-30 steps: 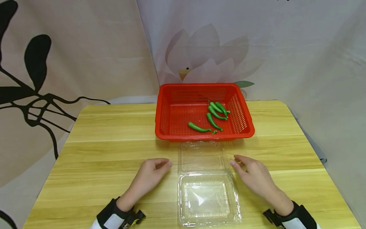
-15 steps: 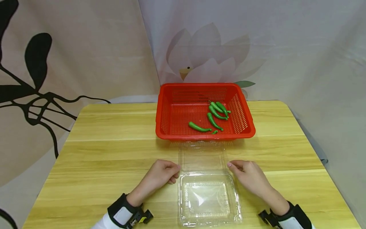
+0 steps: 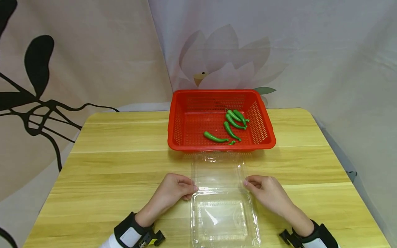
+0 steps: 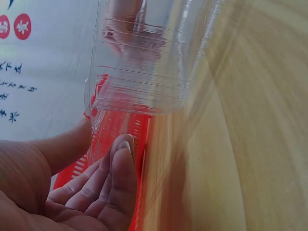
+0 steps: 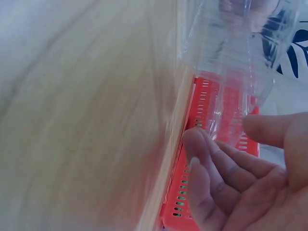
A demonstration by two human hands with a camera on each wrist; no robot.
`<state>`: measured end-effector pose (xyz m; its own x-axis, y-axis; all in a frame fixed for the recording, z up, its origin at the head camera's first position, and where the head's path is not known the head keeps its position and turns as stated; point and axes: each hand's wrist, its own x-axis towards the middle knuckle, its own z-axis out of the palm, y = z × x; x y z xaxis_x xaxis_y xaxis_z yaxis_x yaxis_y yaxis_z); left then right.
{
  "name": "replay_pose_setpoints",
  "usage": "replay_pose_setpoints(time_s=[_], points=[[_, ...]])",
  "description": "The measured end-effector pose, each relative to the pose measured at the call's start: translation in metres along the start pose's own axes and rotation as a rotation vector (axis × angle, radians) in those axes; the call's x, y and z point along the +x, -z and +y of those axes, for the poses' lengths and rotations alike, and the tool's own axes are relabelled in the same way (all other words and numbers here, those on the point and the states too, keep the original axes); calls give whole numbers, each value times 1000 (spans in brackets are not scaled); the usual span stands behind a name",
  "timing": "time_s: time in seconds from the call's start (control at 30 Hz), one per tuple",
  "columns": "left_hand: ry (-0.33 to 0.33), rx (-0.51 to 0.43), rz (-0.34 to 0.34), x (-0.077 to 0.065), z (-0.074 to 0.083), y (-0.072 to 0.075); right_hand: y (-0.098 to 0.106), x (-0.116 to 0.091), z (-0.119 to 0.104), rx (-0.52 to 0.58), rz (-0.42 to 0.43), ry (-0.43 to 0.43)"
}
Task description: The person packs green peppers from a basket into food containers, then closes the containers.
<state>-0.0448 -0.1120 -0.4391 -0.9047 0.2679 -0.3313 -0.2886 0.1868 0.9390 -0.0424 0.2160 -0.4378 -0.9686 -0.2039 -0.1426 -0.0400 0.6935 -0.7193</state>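
Note:
A clear plastic clamshell container (image 3: 221, 220) lies opened flat on the table, its lid half (image 3: 218, 172) pointing toward a red basket (image 3: 198, 148). At the lid's left edge, near the hinge, my left hand (image 3: 175, 187) pinches the plastic between thumb and fingers. My right hand (image 3: 266, 189) grips the opposite edge the same way. In the left wrist view the thumb and fingertips lie on either side of the clear lid (image 4: 139, 91). The right wrist view shows the lid edge (image 5: 231, 106) between thumb and fingers. Several green chili peppers (image 3: 214, 137) lie in the basket.
The wooden table (image 3: 124, 137) carries the basket at its back edge, just behind the lid. A printed cloth (image 3: 310, 51) hangs behind the table. Black wrist bands with small cameras (image 3: 149, 237) sit on both wrists.
Both hands have moved inward to the lid's edges and taken hold of it. The lid and container have shifted slightly. The basket and peppers have stayed put.

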Motion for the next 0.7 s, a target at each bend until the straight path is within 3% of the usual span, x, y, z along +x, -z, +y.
replay_pose_setpoints(time_s=[0.27,0.7], points=[[29,20,10,-7,-1,2,0,-7,-1,15,0,32],[-6,28,0,-13,0,3,-1,-12,-5,20,7,73]])
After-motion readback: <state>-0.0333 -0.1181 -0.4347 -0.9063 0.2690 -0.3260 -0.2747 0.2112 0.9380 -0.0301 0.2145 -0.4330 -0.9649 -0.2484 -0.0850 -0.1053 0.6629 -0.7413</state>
